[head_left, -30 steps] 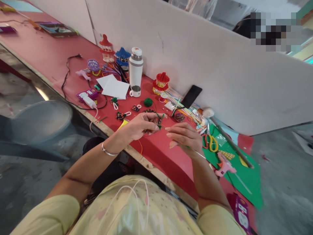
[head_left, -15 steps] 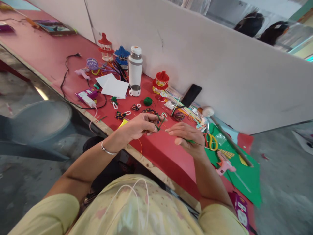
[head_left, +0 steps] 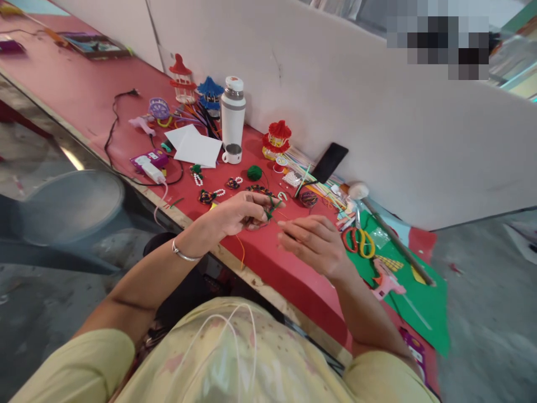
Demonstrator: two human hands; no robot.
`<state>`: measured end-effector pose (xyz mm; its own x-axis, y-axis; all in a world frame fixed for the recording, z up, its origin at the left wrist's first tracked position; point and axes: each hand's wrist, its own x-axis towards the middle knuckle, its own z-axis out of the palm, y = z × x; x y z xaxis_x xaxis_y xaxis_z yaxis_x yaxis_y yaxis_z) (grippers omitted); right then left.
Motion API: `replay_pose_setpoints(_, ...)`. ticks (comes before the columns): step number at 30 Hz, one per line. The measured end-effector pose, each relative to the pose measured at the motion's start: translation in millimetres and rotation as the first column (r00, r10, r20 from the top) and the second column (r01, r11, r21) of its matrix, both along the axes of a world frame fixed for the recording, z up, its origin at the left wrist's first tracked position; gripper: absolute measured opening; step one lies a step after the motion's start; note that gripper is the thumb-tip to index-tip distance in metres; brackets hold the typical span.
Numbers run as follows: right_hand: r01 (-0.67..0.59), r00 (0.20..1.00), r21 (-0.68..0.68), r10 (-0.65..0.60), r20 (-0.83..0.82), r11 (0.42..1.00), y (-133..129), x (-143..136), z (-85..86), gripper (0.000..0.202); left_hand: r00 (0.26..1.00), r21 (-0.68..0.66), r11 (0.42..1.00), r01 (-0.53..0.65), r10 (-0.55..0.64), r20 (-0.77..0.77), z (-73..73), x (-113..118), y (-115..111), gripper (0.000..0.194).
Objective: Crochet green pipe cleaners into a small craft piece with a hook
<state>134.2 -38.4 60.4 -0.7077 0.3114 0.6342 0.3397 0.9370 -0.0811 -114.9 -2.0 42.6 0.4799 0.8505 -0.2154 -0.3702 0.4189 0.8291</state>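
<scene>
My left hand (head_left: pixel 245 212) is closed in a pinch on a small piece of green yarn (head_left: pixel 273 208), whose strands stick out past the fingertips. Just to its right, my right hand (head_left: pixel 312 243) has its fingers drawn together, with the tips close to the yarn; whatever they hold is hidden. Beyond the hands lie a ball of green yarn (head_left: pixel 254 173), a multicoloured yarn ball (head_left: pixel 309 198) and a dark braided piece (head_left: pixel 260 190). Small yarn pieces with white bead loops (head_left: pixel 206 196) rest to the left of these.
A white flask (head_left: pixel 232 120) and its cup (head_left: pixel 232 153) stand near the partition. Scissors (head_left: pixel 366 243) and a pink glue gun (head_left: pixel 386 282) lie on green sheet (head_left: pixel 436 313) at right. A phone (head_left: pixel 331 161) leans behind; a power strip (head_left: pixel 149 162) sits at left.
My right hand has turned and shifted slightly left, toward my left hand. The thin shaft and green bit seen at my right palm are now out of sight. My left hand keeps the yarn.
</scene>
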Motion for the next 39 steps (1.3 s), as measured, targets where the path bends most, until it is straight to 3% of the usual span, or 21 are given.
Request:
replay_pose_setpoints(2, -0.011, 0.999, -0.045, 0.009, -0.051, 0.999, -3.6, -1.0, -1.5, 0.042, 0.999, 0.013, 0.999, 0.051, -0.051, -0.019, 0.8, 0.3, 0.2, 0.040)
replay_pose_setpoints(4, -0.025, 0.973, -0.262, -0.037, -0.229, 0.965, -6.3, -3.9, -7.1, 0.031, 0.995, 0.030, 0.995, 0.098, -0.097, -0.033, 1.7, 1.3, -0.2, 0.042)
replay_pose_setpoints(7, -0.072, 0.860, -0.614, -0.263, -0.437, 0.786, -7.3, -8.6, -16.4, 0.022, 0.994, 0.066, 0.992, 0.105, -0.102, -0.046, 2.1, 3.1, -0.4, 0.046)
replay_pose_setpoints(9, -0.087, 0.820, -0.682, -0.337, -0.462, 0.726, -6.2, -9.4, -18.1, 0.026, 0.995, 0.081, 0.992, 0.100, -0.097, -0.034, 1.9, 3.3, 0.4, 0.046)
replay_pose_setpoints(10, -0.087, 0.835, -0.652, -0.301, -0.460, 0.753, -5.7, -8.8, -16.9, 0.024, 0.995, 0.081, 0.991, 0.102, -0.100, -0.026, 1.9, 3.0, 0.9, 0.046)
replay_pose_setpoints(12, -0.069, 0.913, -0.487, -0.142, -0.383, 0.871, -5.2, -6.1, -11.3, 0.022, 0.994, 0.068, 0.991, 0.111, -0.111, -0.012, 2.2, 1.6, 1.7, 0.048)
replay_pose_setpoints(14, -0.048, 0.975, -0.274, -0.014, -0.221, 0.961, -6.3, -3.1, -5.1, 0.036, 0.994, 0.051, 0.993, 0.107, -0.106, -0.016, 3.1, -0.3, 1.7, 0.052)
replay_pose_setpoints(16, -0.043, 0.990, -0.187, 0.016, -0.143, 0.981, -8.5, -2.3, -2.6, 0.043, 0.995, 0.041, 0.994, 0.097, -0.096, -0.038, 3.8, -1.7, 1.0, 0.054)
replay_pose_setpoints(17, -0.041, 0.985, -0.229, 0.001, -0.173, 0.972, -9.7, -3.1, -3.3, 0.039, 0.994, 0.039, 0.994, 0.100, -0.098, -0.053, 3.9, -2.1, 0.5, 0.055)
replay_pose_setpoints(19, -0.047, 0.939, -0.448, -0.114, -0.324, 0.893, -11.4, -7.0, -7.8, 0.025, 0.990, 0.044, 0.991, 0.125, -0.121, -0.077, 3.4, -1.9, -0.1, 0.056)
replay_pose_setpoints(20, -0.065, 0.893, -0.580, -0.213, -0.397, 0.812, -11.9, -9.6, -10.7, 0.020, 0.988, 0.052, 0.989, 0.137, -0.132, -0.084, 2.8, -1.5, -0.3, 0.056)
replay_pose_setpoints(22, -0.110, 0.795, -0.754, -0.398, -0.458, 0.648, -12.4, -15.0, -15.6, 0.028, 0.987, 0.071, 0.988, 0.138, -0.131, -0.091, 1.5, -0.1, -0.1, 0.056)
replay_pose_setpoints(23, -0.115, 0.767, -0.786, -0.449, -0.459, 0.607, -12.9, -17.1, -17.0, 0.030, 0.989, 0.077, 0.989, 0.128, -0.121, -0.089, 0.8, 0.7, 0.0, 0.056)
replay_pose_setpoints(24, -0.101, 0.754, -0.786, -0.468, -0.460, 0.610, -13.7, -18.6, -17.7, 0.029, 0.990, 0.077, 0.990, 0.120, -0.114, -0.085, 0.2, 1.4, 0.2, 0.055)
replay_pose_setpoints(25, -0.062, 0.762, -0.760, -0.460, -0.455, 0.647, -15.0, -19.5, -17.9, 0.024, 0.991, 0.072, 0.991, 0.115, -0.110, -0.079, -0.4, 2.1, 0.3, 0.053)
replay_pose_setpoints(28, 0.032, 0.841, -0.525, -0.307, -0.446, 0.850, -20.7, -20.1, -17.8, 0.017, 0.993, 0.061, 0.992, 0.108, -0.105, -0.044, -2.5, 3.8, 0.5, 0.048)
replay_pose_setpoints(30, 0.032, 0.868, -0.378, -0.213, -0.448, 0.925, -23.5, -20.0, -18.8, 0.027, 0.995, 0.063, 0.993, 0.102, -0.100, -0.023, -3.8, 4.8, 0.6, 0.047)
replay_pose_setpoints(34, 0.027, 0.854, -0.376, -0.218, -0.473, 0.926, -22.1, -19.1, -19.9, 0.029, 0.995, 0.067, 0.993, 0.096, -0.096, 0.004, -4.0, 4.7, 0.8, 0.047)
replay_pose_setpoints(39, -0.079, 0.930, -0.323, -0.047, -0.365, 0.943, -17.3, -13.2, -13.4, 0.037, 0.992, 0.040, 0.992, 0.122, -0.121, -0.028, -0.1, -2.1, 0.8, 0.051)
